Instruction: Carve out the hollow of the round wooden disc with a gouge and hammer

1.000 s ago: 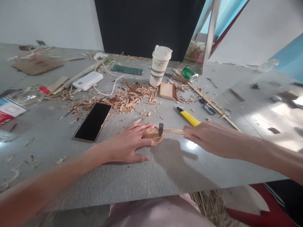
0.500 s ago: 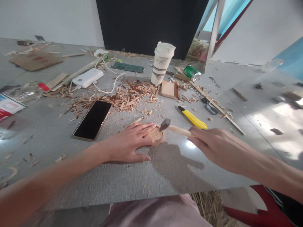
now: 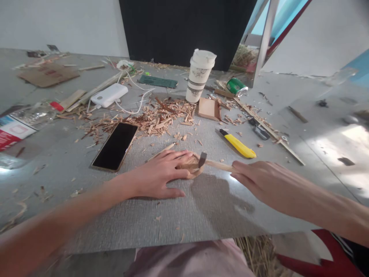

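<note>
My left hand (image 3: 161,173) lies flat over a round piece of pale wood (image 3: 197,173), fingers stretched across its left part and thumb apart on the table. The wood looks hollowed, with a raised rim, though the fingers hide much of it. My right hand (image 3: 256,177) is closed round the pale wooden handle of a small hammer-like tool (image 3: 219,165). Its dark, flat head is set across the handle and sits at the wood's right rim; whether it touches is unclear. Beyond my left fingers, a thin pale stick (image 3: 163,151) points away.
A phone (image 3: 115,147) lies left of my hands, a yellow utility knife (image 3: 238,144) to the right. Behind are wood shavings (image 3: 155,119), a white power bank (image 3: 109,95) with cable, a lidded paper cup (image 3: 198,75), a small open box (image 3: 209,108) and a green can (image 3: 236,87).
The tool's head has come down and turned against the wood's right rim, and my right hand has lowered slightly. My left hand stays on the wood. The whole view has shifted a little.
</note>
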A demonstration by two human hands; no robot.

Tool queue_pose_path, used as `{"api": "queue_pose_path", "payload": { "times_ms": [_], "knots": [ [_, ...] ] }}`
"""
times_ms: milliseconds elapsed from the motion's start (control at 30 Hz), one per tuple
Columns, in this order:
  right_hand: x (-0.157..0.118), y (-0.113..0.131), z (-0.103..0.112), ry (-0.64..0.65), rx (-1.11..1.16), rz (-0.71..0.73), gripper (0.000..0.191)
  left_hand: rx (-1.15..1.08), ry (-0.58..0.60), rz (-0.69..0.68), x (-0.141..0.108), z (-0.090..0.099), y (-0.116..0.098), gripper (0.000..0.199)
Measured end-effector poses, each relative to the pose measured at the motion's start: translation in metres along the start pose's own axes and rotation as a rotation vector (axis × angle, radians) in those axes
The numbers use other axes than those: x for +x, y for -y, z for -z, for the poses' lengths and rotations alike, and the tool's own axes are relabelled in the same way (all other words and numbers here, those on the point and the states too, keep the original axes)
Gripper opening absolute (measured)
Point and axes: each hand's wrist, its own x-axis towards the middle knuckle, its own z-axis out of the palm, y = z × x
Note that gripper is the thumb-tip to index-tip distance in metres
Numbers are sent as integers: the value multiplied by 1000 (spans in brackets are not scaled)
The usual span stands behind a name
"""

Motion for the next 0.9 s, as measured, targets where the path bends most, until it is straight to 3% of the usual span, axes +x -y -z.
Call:
{"api": "queue_pose_path", "payload": {
  "times_ms": [100,200,333,400,533,700,900],
  "knots": [
    [-1,-2,-1,83,19,-50,44,6,10,-5,1,1,1,48],
    [0,-5,2,80,46,-75,44,8,30,-1,2,2,0,47],
    [6,-13,11,-138,152,-150,49,17,51,11,3,5,0,46],
    [9,-16,12,-167,171,-137,49,18,60,4,3,7,1,47],
    [10,-13,6,-111,174,-40,43,16,83,-29,5,12,4,49],
    [5,-10,1,-35,135,26,40,-2,137,-52,6,21,7,36],
    [-3,-15,-9,64,106,107,37,-2,113,-164,3,20,16,31]
  ]
}}
